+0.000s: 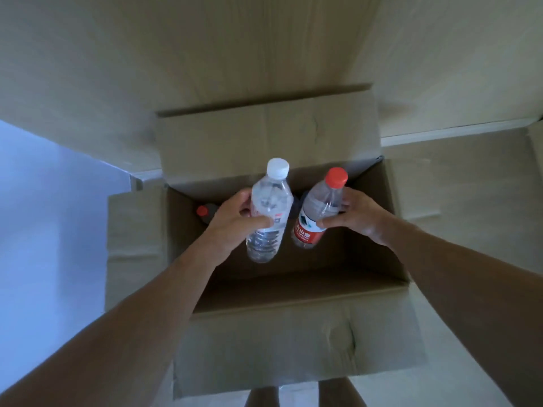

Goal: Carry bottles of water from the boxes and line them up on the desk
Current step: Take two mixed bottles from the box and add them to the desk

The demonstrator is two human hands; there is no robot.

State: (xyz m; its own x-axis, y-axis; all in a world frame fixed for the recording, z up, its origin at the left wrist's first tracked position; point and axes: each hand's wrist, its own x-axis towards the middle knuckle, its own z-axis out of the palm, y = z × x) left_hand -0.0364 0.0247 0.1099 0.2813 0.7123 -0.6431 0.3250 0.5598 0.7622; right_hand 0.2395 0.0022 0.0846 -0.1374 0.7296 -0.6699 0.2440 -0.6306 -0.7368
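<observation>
Now | hands (235,221) (357,214) grip 2 bottles (269,212) (318,210) | caps up, slightly tilted | above box (293,342)

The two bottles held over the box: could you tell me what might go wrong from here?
1. The left hand grips the white-capped bottle mid-body only; it may slip.
2. The red-capped bottle, tilted in the right hand, could knock the other.
3. The raised box flap might catch either bottle.

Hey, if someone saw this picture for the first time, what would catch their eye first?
Probably the two water bottles held over the open cardboard box: the left hand grips a white-capped bottle, the right hand a red-capped bottle with a red label. Next, another red cap showing inside the box at its far left corner.
</observation>
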